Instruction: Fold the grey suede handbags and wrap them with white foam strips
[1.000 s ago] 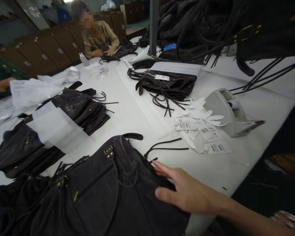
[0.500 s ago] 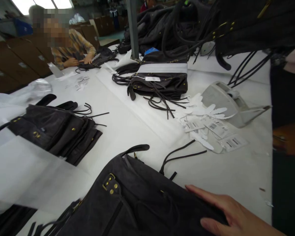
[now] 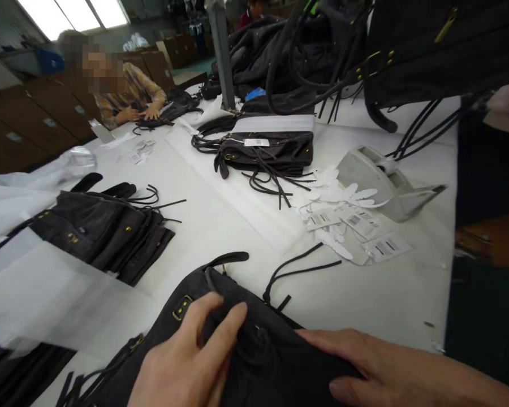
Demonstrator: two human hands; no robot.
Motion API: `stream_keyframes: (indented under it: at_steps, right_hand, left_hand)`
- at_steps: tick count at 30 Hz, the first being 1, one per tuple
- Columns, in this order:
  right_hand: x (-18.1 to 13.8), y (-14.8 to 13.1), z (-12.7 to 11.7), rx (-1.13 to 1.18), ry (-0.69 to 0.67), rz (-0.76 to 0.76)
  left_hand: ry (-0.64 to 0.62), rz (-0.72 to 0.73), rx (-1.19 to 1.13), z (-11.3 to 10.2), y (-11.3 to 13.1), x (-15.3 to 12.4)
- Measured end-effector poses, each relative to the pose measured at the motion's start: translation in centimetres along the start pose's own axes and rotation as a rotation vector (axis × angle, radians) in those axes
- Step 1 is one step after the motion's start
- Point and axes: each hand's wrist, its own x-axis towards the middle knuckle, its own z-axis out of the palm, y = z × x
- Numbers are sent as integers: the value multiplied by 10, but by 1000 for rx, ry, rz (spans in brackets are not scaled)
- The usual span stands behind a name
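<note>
A dark suede bag (image 3: 254, 350) with brass studs lies on the white table (image 3: 220, 220) right in front of me. My left hand (image 3: 186, 362) rests on its top near a brass fitting, fingers stretched out flat. My right hand (image 3: 365, 367) lies flat along the bag's right edge, fingers extended, thumb tucked underneath. A thin dark strap (image 3: 297, 268) trails from the bag across the table.
A stack of dark bags (image 3: 106, 229) under white tissue paper (image 3: 46, 294) sits at left. Another bag stack (image 3: 267, 150) lies mid-table, beside barcode tags (image 3: 356, 226) and a grey tape dispenser (image 3: 377, 181). A person (image 3: 123, 96) works at the far end. More bags hang at upper right.
My left hand has come into view and settled on the bag's top. The view has shifted slightly left; my right hand stays on the bag's right edge.
</note>
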Motion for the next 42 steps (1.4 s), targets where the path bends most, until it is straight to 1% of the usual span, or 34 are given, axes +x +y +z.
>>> stream_keyframes:
  at_steps: [1, 3, 5, 6, 8, 9, 10, 11, 13, 14, 15, 18, 21, 22, 23, 25, 27, 29, 32, 35, 37, 39, 42]
  right_hand:
    - [2, 0, -4, 37, -26, -37]
    - [12, 6, -9, 130, -54, -59]
    - [32, 15, -10, 288, -14, -54]
    - [46, 18, -8, 409, 28, -64]
    - [78, 22, 0, 695, 106, -114]
    - [94, 22, 6, 824, 106, -143]
    - [109, 21, 13, 920, 71, -170]
    - [122, 19, 19, 968, -1, -192]
    - [138, 16, 30, 955, -164, -211]
    - [142, 16, 33, 911, -206, -197]
    - [143, 16, 36, 857, -217, -166]
    - [134, 23, 37, 770, -176, -71]
    - [116, 30, 36, 863, -250, -76]
    - [108, 31, 35, 899, -275, -77]
    - [100, 32, 33, 922, -290, -70]
    - [82, 30, 28, 904, -272, -42]
    - [62, 26, 20, 803, -228, -7]
    - [42, 21, 10, 638, -214, -11]
    - [14, 18, 0, 367, -228, -51]
    - [-6, 23, 4, 230, -234, -57]
    - [-14, 30, 12, 166, -165, -86]
    - [-20, 39, 18, 57, -40, -118]
    - [-28, 47, 18, -152, 59, -64]
  left_hand:
    - [-80, 30, 52, 5, -3, 10]
    - [-239, 58, 94, 22, -13, 23]
    - [-324, 97, 53, 38, -23, 27]
    - [-327, 127, -1, 44, -28, 28]
    - [-283, 172, -169, 47, -36, 31]
    - [-255, 174, -268, 46, -39, 33]
    - [-232, 155, -366, 44, -41, 36]
    - [-212, 121, -453, 41, -42, 38]
    - [-169, 32, -574, 38, -43, 42]
    - [-142, -10, -613, 38, -42, 44]
    - [-115, -50, -643, 40, -40, 45]
    - [-7, -161, -708, 50, -30, 45]
    - [102, -195, -648, 64, -17, 47]
    - [109, -182, -579, 68, -13, 47]
    - [88, -160, -493, 72, -10, 48]
    - [-7, -119, -306, 79, -5, 51]
    - [-99, -103, -151, 84, -3, 54]
    - [-130, -112, -44, 87, -2, 58]
    - [-118, -128, 45, 90, -1, 61]
    - [-85, -158, 102, 95, 1, 63]
    - [-47, -197, 151, 100, 4, 64]
    - [-13, -225, 182, 104, 6, 65]
    - [7, -235, 187, 106, 8, 64]
